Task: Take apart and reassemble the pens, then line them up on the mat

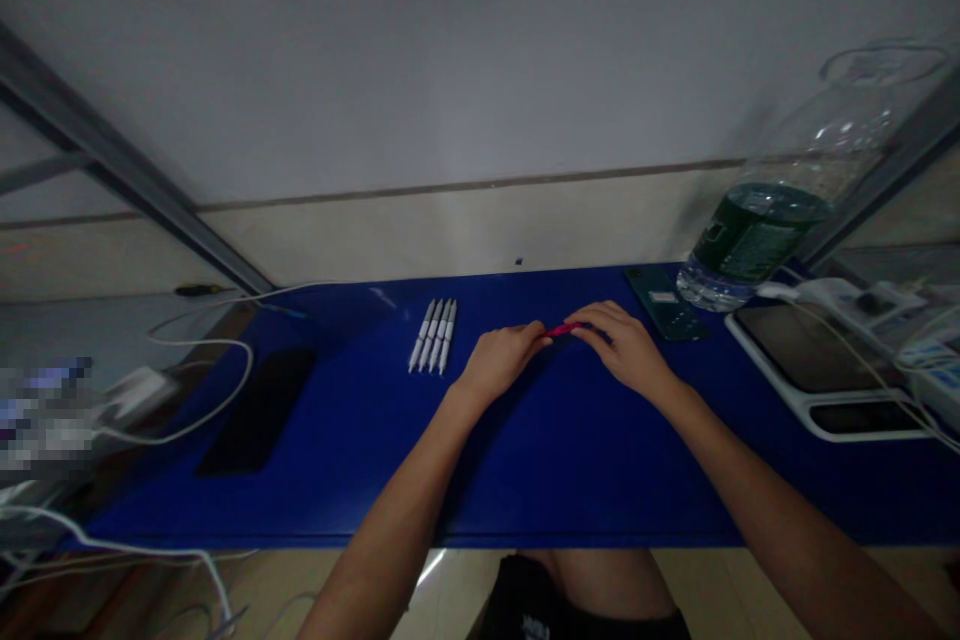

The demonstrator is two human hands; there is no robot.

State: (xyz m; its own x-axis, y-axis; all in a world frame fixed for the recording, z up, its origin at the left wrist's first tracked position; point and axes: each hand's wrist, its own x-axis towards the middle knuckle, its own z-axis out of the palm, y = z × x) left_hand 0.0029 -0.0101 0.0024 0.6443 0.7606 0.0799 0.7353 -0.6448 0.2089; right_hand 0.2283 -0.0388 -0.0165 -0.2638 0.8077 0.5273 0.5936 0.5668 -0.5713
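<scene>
Between my two hands is a slim pink-red pen (pixel 562 330), held level just above or on the blue table (pixel 570 460). My left hand (pixel 504 357) pinches its left end, and my right hand (pixel 619 345) grips the right end with thumb and fingers. Both ends of it are hidden by the fingers. Left of my left hand, several white pens (pixel 433 336) with grey tips lie side by side in a neat row, slightly slanted.
A dark phone (pixel 664 303) lies right of my right hand, before a large water bottle (pixel 757 230). Farther right is a white-framed scale (pixel 817 350) with cables. On the left are a black flat pad (pixel 259 410) and a white cable (pixel 244 390). A wall (pixel 465 70) rises behind.
</scene>
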